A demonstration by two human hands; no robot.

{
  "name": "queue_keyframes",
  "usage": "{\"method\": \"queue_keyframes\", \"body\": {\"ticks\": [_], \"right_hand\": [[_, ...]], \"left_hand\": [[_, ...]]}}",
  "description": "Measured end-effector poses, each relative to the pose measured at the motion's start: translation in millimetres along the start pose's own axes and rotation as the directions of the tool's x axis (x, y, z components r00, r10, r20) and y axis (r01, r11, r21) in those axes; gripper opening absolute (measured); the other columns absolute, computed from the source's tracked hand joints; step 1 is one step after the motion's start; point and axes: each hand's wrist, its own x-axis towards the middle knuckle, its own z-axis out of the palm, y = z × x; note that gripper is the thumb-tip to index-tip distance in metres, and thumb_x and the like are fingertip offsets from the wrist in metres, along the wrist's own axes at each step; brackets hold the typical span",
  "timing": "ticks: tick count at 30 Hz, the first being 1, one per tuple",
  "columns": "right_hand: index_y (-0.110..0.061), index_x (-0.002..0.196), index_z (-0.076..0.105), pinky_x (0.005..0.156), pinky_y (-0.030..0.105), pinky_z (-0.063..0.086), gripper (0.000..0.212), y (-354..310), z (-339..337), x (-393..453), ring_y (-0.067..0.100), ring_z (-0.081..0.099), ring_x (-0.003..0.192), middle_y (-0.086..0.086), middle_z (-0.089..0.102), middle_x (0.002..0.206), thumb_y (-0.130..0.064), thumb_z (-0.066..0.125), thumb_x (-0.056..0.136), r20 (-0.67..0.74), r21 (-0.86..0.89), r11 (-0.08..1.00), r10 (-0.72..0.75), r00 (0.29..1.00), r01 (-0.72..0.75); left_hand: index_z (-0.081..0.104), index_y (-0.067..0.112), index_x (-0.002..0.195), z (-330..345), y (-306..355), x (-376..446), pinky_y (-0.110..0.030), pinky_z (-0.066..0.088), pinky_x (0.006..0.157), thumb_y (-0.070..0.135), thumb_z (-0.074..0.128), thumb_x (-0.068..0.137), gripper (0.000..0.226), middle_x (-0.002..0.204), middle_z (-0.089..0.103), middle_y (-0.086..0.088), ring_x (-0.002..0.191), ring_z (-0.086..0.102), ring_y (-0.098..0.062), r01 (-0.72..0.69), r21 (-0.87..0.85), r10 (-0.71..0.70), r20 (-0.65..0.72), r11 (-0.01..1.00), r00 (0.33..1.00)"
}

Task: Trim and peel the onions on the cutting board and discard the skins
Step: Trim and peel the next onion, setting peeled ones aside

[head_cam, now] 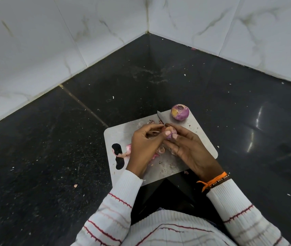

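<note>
a: how do we get this peel off cleanly?

b: we keep the small onion (171,134) steady above the cutting board (201,139) and let our left hand (143,148) do the pulling. best to catch the loose skin at a trimmed end and draw it along the bulb in one strip, not in crumbs. that's our judgement, anyway.

a: what is the left hand doing?

b: its fingers are curled in, thumb and fingertips pinching at the papery skin on the near-left side of the onion. narrow, not spread.

a: and just right of it?

b: the onion sits between both hands, lifted a little off the board as far as we can tell. our right hand (189,150) cups it from the right and below, fingers wrapped round it. the knife (161,118) pokes out beyond the fingers; whether the right hand grips its handle too, we can't tell, since the handle is hidden.

a: where do the scraps go?

b: the peeled skins (123,152) lie under and left of our left hand, by the board's handle hole. we'll gather them for discarding later. beyond the right hand, at the board's far corner, the second onion (179,112) waits, seemingly trimmed on top.
</note>
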Motion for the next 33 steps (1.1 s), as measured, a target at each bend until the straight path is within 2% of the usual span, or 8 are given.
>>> {"method": "queue_keyframes", "body": {"ticks": [6,14,16,19,21,25,29,33], "right_hand": [[-0.003,0.118,0.058,0.080,0.027,0.056,0.058,0,1,-1,0.024,0.065,0.104,0.013,0.064,0.117,-0.012,0.070,0.062,-0.037,-0.100,0.995,-0.028,0.999,0.024],[-0.005,0.111,0.064,0.077,0.026,0.056,0.067,5,-1,1,0.025,0.065,0.104,0.013,0.066,0.115,-0.023,0.087,0.050,-0.060,-0.104,0.994,-0.044,0.997,0.038],[-0.005,0.112,0.063,0.079,0.028,0.057,0.058,5,-1,2,0.024,0.065,0.105,0.014,0.064,0.117,-0.017,0.080,0.058,-0.070,-0.079,0.997,-0.027,0.997,0.021],[-0.003,0.119,0.056,0.086,0.033,0.055,0.039,5,-2,2,0.025,0.064,0.105,0.016,0.063,0.118,-0.003,0.055,0.080,-0.097,-0.019,1.000,0.009,0.995,-0.011],[-0.001,0.122,0.054,0.088,0.034,0.054,0.039,4,-3,2,0.026,0.064,0.106,0.017,0.063,0.118,0.001,0.049,0.084,-0.097,-0.012,1.000,0.016,0.995,-0.017],[-0.001,0.120,0.055,0.086,0.034,0.055,0.045,4,-1,1,0.024,0.065,0.103,0.017,0.062,0.118,-0.004,0.057,0.075,-0.117,-0.013,1.000,0.006,0.993,-0.007],[0.001,0.125,0.050,0.088,0.033,0.054,0.044,3,-2,1,0.025,0.063,0.101,0.018,0.063,0.113,-0.014,0.051,0.083,-0.140,0.111,0.993,0.056,0.989,-0.041],[-0.003,0.109,0.058,0.066,0.025,0.057,0.029,2,-5,2,0.021,0.064,0.090,0.013,0.069,0.099,-0.015,0.045,0.085,-0.166,0.238,0.969,0.108,0.980,-0.066]], "left_hand": [[0.074,0.018,0.091,0,0,0,-0.020,0.054,0.075,0.014,0.070,0.081,0.012,0.087,0.073,0.003,0.087,0.068,-0.010,-0.020,-0.014,0.019,-0.040,1.000,0.999],[0.075,0.012,0.092,0,-1,1,-0.008,0.048,0.069,0.010,0.068,0.084,0.011,0.080,0.067,0.004,0.077,0.063,-0.007,-0.207,0.275,0.241,-0.094,0.939,0.966],[0.075,0.012,0.090,1,-1,1,-0.007,0.047,0.069,0.009,0.067,0.084,0.010,0.080,0.067,0.003,0.077,0.062,-0.007,-0.253,0.313,0.296,-0.097,0.916,0.950],[0.075,0.012,0.086,0,-2,2,-0.011,0.048,0.069,0.007,0.069,0.082,0.009,0.079,0.067,0.000,0.076,0.062,-0.009,-0.303,0.328,0.353,-0.106,0.895,0.929],[0.075,0.013,0.085,0,-2,2,-0.012,0.048,0.069,0.007,0.069,0.082,0.009,0.078,0.067,0.001,0.075,0.061,-0.008,-0.307,0.325,0.356,-0.102,0.894,0.929],[0.073,0.016,0.086,-1,-5,3,-0.010,0.047,0.070,0.007,0.068,0.082,0.010,0.079,0.067,0.005,0.076,0.061,-0.004,-0.277,0.295,0.322,-0.119,0.915,0.939],[0.073,0.016,0.088,-6,-11,7,-0.009,0.047,0.071,0.008,0.068,0.083,0.011,0.082,0.068,0.004,0.078,0.061,-0.001,-0.213,0.270,0.264,-0.169,0.939,0.950],[0.073,0.014,0.094,-7,-16,10,-0.009,0.048,0.075,0.008,0.066,0.085,0.013,0.090,0.070,0.003,0.084,0.062,0.000,-0.148,0.276,0.203,-0.182,0.950,0.962]]}}
